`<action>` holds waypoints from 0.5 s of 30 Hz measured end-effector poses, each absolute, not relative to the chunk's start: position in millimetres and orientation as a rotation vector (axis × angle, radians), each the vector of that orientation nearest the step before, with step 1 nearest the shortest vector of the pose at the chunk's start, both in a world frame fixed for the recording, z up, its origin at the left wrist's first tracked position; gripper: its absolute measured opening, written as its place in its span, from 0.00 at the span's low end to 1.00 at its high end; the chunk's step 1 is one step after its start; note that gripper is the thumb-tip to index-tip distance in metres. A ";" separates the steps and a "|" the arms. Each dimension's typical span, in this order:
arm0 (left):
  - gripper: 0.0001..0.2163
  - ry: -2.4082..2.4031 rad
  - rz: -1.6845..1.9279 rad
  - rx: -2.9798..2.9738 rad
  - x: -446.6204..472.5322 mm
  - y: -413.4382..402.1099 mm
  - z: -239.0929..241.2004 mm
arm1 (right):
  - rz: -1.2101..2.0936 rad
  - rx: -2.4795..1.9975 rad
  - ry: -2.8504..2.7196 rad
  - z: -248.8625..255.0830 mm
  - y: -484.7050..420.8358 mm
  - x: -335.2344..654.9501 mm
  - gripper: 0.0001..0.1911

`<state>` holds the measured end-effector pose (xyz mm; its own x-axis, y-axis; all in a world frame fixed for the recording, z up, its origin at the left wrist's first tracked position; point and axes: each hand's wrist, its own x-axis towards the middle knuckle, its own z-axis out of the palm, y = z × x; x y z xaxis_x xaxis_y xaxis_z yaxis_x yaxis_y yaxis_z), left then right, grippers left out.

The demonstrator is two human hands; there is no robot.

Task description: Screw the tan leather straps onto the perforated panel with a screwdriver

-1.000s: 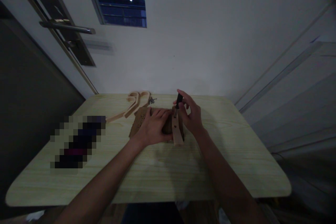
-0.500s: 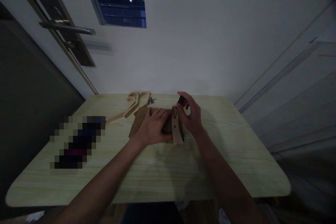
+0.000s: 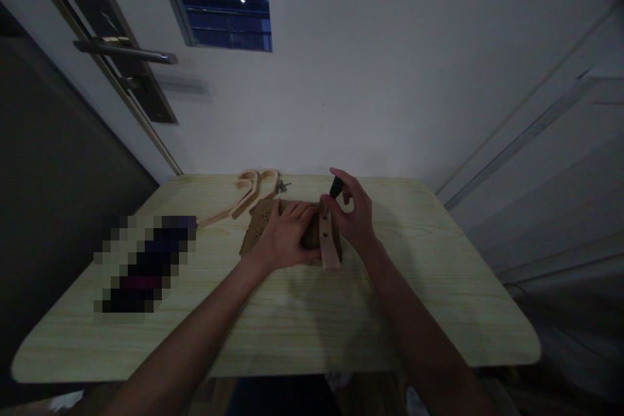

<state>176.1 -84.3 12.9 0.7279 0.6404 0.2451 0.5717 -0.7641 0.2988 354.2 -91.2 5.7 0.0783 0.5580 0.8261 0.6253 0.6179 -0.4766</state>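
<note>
My left hand [image 3: 285,231] is spread over a brown, carved wooden board [image 3: 253,227], its fingers along the far side and its thumb on the near side, holding it against the table. Across the board's right end lies a pale wooden strip [image 3: 329,250] with dark holes or screw heads in it. My right hand [image 3: 355,211] pinches a screwdriver [image 3: 336,186] by its black handle, and the thin shaft slants down to the strip near one of the holes. Whether the tip sits in a screw I cannot tell. Part of the board is hidden under my left hand.
Hook-shaped pale wooden pieces [image 3: 248,188] lie behind the board to the left, beside a small pile of screws [image 3: 283,186]. A pixelated dark object [image 3: 156,260] rests on the left of the table [image 3: 273,338]. A white door [image 3: 390,78] stands behind.
The screwdriver handle has turned slightly in my right fingers, and more of its shaft shows near the hole. My left hand, the board and the strip have stayed nearly still.
</note>
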 end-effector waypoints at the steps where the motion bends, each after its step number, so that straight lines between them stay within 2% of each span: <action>1: 0.37 0.966 0.500 2.729 176.2 -84.3 13.0 | -0.070 -1.010 -1.589 6.0 -91.2 354.2 0.21; 11: 0.36 0.958 0.507 2.740 176.4 -84.1 13.7 | 0.071 -0.983 -1.658 9.8 -97.2 355.9 0.21; 15: 0.36 0.957 0.515 2.740 176.3 -83.0 12.3 | 0.021 -0.982 -1.630 7.3 -94.0 355.3 0.21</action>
